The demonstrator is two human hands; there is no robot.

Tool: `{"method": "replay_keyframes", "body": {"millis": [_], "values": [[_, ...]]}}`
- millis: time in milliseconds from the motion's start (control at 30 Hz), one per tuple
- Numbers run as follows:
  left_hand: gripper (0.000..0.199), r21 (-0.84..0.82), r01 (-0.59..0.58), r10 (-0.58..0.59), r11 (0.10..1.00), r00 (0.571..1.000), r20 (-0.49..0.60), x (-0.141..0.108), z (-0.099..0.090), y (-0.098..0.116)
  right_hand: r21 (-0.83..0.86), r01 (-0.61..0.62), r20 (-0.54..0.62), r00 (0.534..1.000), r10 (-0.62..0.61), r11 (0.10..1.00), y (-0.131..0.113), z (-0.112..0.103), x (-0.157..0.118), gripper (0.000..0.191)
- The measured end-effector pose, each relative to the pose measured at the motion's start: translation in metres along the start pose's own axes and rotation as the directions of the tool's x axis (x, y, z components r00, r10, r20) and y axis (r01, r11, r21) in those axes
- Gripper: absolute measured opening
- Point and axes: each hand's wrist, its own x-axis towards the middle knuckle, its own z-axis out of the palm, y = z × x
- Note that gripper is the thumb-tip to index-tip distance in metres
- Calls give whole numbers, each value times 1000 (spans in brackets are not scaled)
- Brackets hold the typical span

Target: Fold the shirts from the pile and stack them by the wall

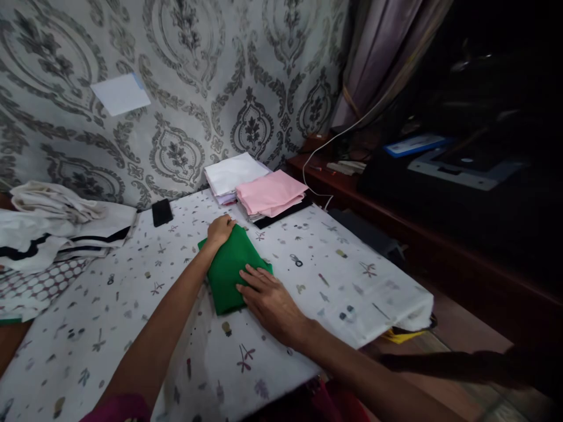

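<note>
A folded green cloth (229,264) lies on the table, which has a white patterned cover (316,293). At the cloth's far left corner is my left hand (220,229), its fingers bent together over the edge; what they grip, if anything, is hidden. My right hand (272,302) rests flat on the near right part of the cloth, fingers spread. Just beyond the cloth sit a folded pink cloth (272,192) and a stack topped with white cloth (235,174).
A black phone (162,212) lies near the wall. Crumpled white and dotted fabrics (48,234) are heaped at the left. A white cable (343,130) runs down behind the pink cloth. Along the right stands a dark red wooden ledge (396,225).
</note>
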Motion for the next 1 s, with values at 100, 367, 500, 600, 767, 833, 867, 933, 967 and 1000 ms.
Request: {"method": "replay_keyframes", "body": {"millis": [100, 367, 500, 600, 767, 833, 867, 933, 967, 1000], "values": [[25, 21, -15, 15, 1000, 1000, 9, 1, -1, 0, 6, -10, 7, 1000, 10, 1000, 0, -1, 0, 33], [38, -39, -312, 307, 949, 947, -90, -71, -31, 6, 63, -7, -13, 1000, 7, 998, -2, -3, 1, 34], [51, 96, -301, 302, 949, 953, 6, -121, -12, 8, -29, 36, -18, 999, -36, 999, -3, -4, 2, 33], [59, 340, -264, 234, 903, 964, 126, -130, -1, 7, -106, 76, -21, 997, -78, 992, -4, -5, 2, 31], [52, 242, -253, 247, 937, 968, 55, -109, -20, -12, -160, 92, -14, 995, -95, 983, -3, -4, -2, 30], [43, 183, -156, 169, 971, 984, -60, -94, -36, -27, -140, 79, -13, 997, -82, 987, -4, -7, 0, 29], [38, 177, -102, 119, 979, 989, -85, -87, -44, -35, -122, 63, -11, 998, -65, 991, -6, -10, 4, 28], [29, 172, -57, 70, 983, 995, -70, -74, -56, -47, -94, 14, 5, 1000, -13, 995, -13, -16, 19, 29], [29, 170, -51, 60, 984, 997, -52, -69, -60, -52, -99, -15, 22, 1000, 17, 995, -17, -19, 29, 31], [30, 166, -51, 58, 985, 998, -38, -65, -63, -55, -122, -43, 43, 998, 49, 992, -21, -21, 40, 32]]}}
